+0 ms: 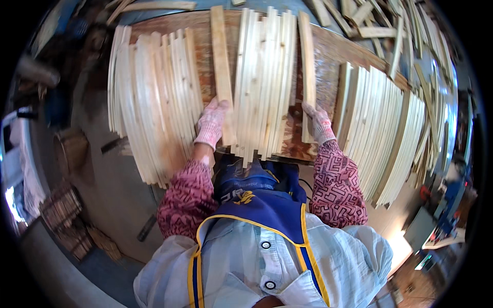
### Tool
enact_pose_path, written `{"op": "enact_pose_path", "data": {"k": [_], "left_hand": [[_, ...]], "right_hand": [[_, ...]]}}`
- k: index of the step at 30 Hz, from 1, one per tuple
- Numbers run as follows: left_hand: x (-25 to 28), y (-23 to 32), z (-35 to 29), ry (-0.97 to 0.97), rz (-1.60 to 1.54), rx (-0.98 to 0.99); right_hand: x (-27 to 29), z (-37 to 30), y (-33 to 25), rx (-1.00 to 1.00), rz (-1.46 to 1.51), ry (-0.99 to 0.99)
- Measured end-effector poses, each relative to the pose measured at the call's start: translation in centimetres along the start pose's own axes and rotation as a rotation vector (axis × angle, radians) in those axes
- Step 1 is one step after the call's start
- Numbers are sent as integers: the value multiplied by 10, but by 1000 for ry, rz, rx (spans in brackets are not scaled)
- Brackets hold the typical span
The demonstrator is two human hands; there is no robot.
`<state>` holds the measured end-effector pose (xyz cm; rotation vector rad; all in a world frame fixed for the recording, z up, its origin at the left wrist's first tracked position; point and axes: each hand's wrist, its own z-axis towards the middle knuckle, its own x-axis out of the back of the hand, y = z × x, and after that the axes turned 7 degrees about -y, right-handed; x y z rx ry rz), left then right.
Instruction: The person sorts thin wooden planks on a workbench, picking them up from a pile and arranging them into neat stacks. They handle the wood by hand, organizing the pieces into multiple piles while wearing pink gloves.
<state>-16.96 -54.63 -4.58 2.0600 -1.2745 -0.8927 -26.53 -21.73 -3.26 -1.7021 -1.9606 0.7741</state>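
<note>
My left hand [211, 122], in a pinkish-white knit glove, is closed on the near part of a pale wooden slat [221, 56]. My right hand [321, 123], gloved the same way, grips another wooden slat [306, 56] by its near part. Between these two slats lies a row of narrow wooden strips [264, 77], packed side by side with uneven near ends. Left of my left hand spreads a wider group of strips [156, 97]. To the right of my right hand is a further group of strips [372, 123]. The fingers under both slats are partly hidden.
A worn brown wooden tabletop [326, 66] carries the strips. Loose wooden pieces [377, 32] lie jumbled beyond its far right edge. A brown container [72, 149] and bundled wood [60, 208] stand on the floor at left. Machinery [444, 205] is at the right.
</note>
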Motion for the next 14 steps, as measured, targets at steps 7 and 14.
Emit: {"op": "enact_pose_path", "data": {"k": [7,14], "left_hand": [[34,-14,8,97,-58,65],[37,4,-11,-182,-602,178]], "right_hand": [[-17,2,0,-130,-107,4],[-14,-2,24,-58,279,-147]]}}
